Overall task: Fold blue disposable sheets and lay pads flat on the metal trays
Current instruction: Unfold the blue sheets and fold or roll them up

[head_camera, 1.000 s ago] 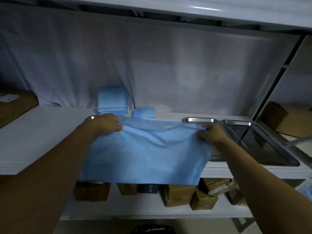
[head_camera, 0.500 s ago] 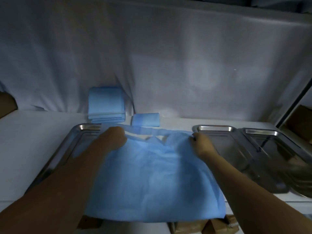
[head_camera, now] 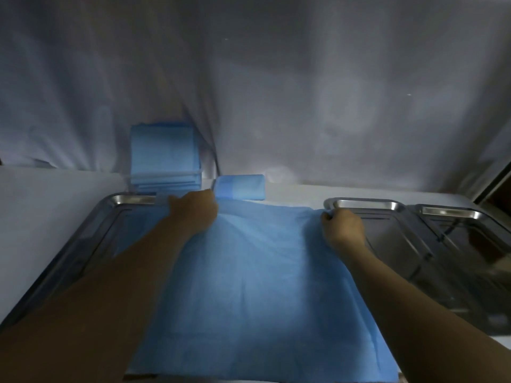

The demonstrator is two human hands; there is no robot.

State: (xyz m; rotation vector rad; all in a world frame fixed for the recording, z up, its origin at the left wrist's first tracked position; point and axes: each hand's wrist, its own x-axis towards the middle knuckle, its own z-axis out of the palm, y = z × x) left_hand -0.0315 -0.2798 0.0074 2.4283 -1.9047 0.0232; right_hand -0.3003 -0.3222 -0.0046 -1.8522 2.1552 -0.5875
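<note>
A large blue disposable sheet lies spread over the left metal tray and hangs past the shelf's front edge. My left hand grips the sheet's far left corner near the tray's back rim. My right hand pinches the sheet's far right corner beside the middle metal tray. A third metal tray sits further right. A stack of folded blue pads leans against the back, with a small folded blue piece next to it.
A white cloth hangs as a backdrop behind the white shelf. A dark upright post stands at the far right.
Both hands have carried the sheet's far edge further back toward the tray's rear rim, and the sheet now lies flatter. The view has moved closer and lower.
</note>
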